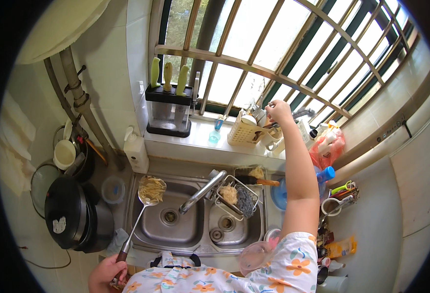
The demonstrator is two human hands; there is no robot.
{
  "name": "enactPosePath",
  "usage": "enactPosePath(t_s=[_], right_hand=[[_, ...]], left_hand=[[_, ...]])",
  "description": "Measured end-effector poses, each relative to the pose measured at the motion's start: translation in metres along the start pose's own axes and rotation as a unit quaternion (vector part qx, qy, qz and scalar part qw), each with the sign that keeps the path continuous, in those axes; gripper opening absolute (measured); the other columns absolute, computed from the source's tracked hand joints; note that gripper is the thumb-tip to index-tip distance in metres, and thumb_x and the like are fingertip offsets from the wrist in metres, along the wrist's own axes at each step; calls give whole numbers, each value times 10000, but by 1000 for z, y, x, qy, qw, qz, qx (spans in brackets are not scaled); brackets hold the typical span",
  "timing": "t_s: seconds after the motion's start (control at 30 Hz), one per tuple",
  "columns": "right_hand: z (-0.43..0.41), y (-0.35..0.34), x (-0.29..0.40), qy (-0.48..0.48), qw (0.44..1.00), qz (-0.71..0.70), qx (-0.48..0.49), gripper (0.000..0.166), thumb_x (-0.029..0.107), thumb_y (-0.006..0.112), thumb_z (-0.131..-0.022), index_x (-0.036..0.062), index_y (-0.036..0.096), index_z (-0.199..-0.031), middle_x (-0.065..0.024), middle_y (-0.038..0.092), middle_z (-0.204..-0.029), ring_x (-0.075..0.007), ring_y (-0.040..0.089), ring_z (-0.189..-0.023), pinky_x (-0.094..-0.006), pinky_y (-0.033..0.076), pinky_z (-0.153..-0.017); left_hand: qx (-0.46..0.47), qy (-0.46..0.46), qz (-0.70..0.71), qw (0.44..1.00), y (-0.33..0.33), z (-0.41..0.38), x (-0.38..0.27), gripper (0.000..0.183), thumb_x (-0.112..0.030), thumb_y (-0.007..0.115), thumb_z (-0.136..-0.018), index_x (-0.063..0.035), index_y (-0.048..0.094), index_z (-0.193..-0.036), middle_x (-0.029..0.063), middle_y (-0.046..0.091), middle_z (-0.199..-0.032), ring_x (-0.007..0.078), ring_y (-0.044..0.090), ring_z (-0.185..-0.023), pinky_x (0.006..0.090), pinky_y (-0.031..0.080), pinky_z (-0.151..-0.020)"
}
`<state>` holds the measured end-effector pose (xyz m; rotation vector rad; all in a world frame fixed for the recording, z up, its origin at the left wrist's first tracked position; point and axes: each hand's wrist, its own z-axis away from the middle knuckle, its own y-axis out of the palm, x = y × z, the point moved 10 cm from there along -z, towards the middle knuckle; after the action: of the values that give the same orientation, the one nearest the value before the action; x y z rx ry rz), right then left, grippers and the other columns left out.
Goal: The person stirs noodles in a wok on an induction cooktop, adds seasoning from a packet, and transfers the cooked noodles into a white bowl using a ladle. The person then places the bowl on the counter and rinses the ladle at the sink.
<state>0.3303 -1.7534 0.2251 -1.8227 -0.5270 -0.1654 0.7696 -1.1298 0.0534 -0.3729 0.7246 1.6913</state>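
My left hand grips the dark handle of a metal skimmer ladle, low at the left. Its bowl is heaped with pale strips of food and sits over the left basin of the steel sink. My right arm reaches up to the windowsill. There my right hand has its fingers closed at the utensils in a cream perforated holder; which item it holds, if any, is too small to tell.
A faucet and a wire rack with scrubbers stand at the sink. A knife block and soap bottle are at upper left, a black rice cooker at left. Right are a blue-capped water jug and a red bag.
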Motion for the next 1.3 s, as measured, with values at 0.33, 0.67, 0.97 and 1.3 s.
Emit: enactPosePath(t_s=[0.33, 0.67, 0.97, 1.3], right_hand=[[28, -66, 53, -74, 980, 134, -130, 244, 94, 562, -784, 84, 707, -981, -150, 677, -976, -333, 639, -965, -427, 496, -876], [27, 8, 93, -202, 954, 215, 51, 216, 173, 545, -853, 85, 736, -903, -100, 698, -974, -296, 643, -940, -413, 514, -857], [-9, 19, 82, -48, 945, 298, 125, 264, 96, 601, -810, 168, 754, -1013, -132, 705, -1053, -293, 674, -963, -387, 523, -868], [-25, 30, 60, 11, 952, 253, 171, 167, 236, 711, -808, 126, 757, -924, -38, 707, -714, -143, 687, -621, -313, 546, -659]], left_hand=[[11, -11, 2, 1000, -4, -4, 3, 87, -117, 515, -946, -55, 454, -955, 41, 526, -654, 124, 508, -536, 301, 455, -497], [37, 10, 2, 999, -10, -18, 2, 102, -98, 531, -934, -29, 463, -965, 51, 553, -676, 121, 536, -537, 271, 465, -489], [35, -7, -22, 999, -16, -26, -1, 96, -97, 525, -933, -27, 466, -961, 49, 570, -679, 119, 555, -535, 261, 456, -476], [38, -11, -12, 999, -17, -26, -5, 91, -108, 507, -938, -32, 463, -962, 43, 561, -674, 110, 531, -538, 254, 438, -466]])
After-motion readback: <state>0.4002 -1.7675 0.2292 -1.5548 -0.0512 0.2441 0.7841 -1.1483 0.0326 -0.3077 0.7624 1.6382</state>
